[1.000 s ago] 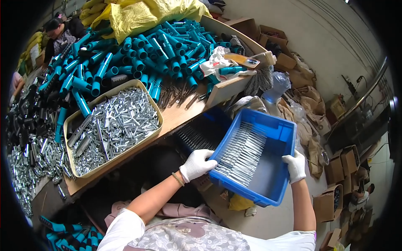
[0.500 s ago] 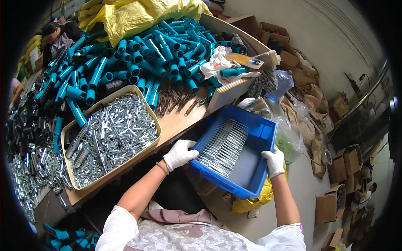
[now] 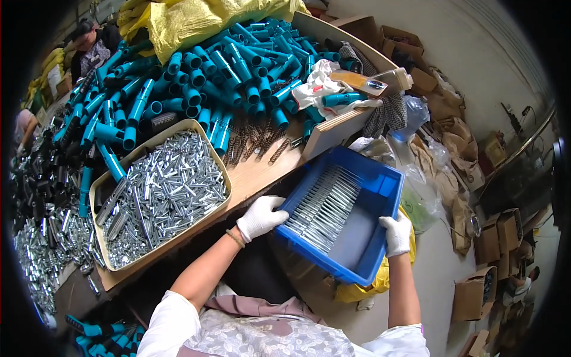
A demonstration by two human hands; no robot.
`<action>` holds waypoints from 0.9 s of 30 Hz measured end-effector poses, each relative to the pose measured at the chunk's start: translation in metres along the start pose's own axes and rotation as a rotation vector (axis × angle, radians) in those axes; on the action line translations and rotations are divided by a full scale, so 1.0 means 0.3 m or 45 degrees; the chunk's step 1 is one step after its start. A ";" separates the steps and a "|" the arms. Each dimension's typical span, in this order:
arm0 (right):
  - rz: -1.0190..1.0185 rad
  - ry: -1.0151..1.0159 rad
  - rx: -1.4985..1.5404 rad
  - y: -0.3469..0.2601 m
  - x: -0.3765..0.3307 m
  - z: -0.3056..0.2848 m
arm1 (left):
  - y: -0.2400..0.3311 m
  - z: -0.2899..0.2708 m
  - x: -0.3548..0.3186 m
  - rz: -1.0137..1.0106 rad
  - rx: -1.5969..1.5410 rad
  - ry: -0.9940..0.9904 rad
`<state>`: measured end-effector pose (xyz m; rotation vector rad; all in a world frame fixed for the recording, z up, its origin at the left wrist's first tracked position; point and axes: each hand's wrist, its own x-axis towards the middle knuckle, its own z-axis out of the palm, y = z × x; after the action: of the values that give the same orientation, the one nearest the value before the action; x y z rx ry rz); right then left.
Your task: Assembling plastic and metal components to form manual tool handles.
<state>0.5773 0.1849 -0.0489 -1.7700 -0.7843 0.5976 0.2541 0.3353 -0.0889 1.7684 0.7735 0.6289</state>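
Note:
A blue plastic bin (image 3: 366, 277) is held between my two hands, slightly tilted, just off the bench's front edge. My left hand (image 3: 262, 218), in a white glove, grips its left rim. On the right rim, my gloved right hand (image 3: 397, 234) is closed with the thumb over the edge. Inside the bin, slim silvery metal rods (image 3: 324, 208) lie side by side in a row along the left part; the bin's grey floor shows to their right. The fingers under the rims are hidden.
On the wooden bench (image 3: 262, 172) stands a cream tray (image 3: 223, 202) of small metal pins. Behind it are heaped teal tubes (image 3: 238, 65) and dark coil springs (image 3: 253, 140). A yellow bag (image 3: 357, 291) sits below the bin. Cardboard boxes (image 3: 473, 296) line the right. Another person (image 3: 95, 47) is at far left.
The bin and both hands appear slightly farther right in the view, and the bench and surroundings have shifted a little too. Both hands keep their hold on the bin.

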 end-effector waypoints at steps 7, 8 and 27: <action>-0.015 0.003 -0.025 0.031 0.010 -0.033 | -0.004 0.018 0.021 0.091 -0.025 0.000; 0.009 -0.002 -0.009 0.005 0.006 -0.029 | 0.000 0.010 0.030 0.084 -0.006 -0.005; 0.012 0.157 0.160 0.282 0.091 -0.016 | -0.065 0.031 0.163 0.391 0.239 0.009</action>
<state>0.6177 0.1834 -0.1284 -1.6790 -0.6401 0.5270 0.2889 0.3712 -0.1079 2.0809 0.5844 0.7860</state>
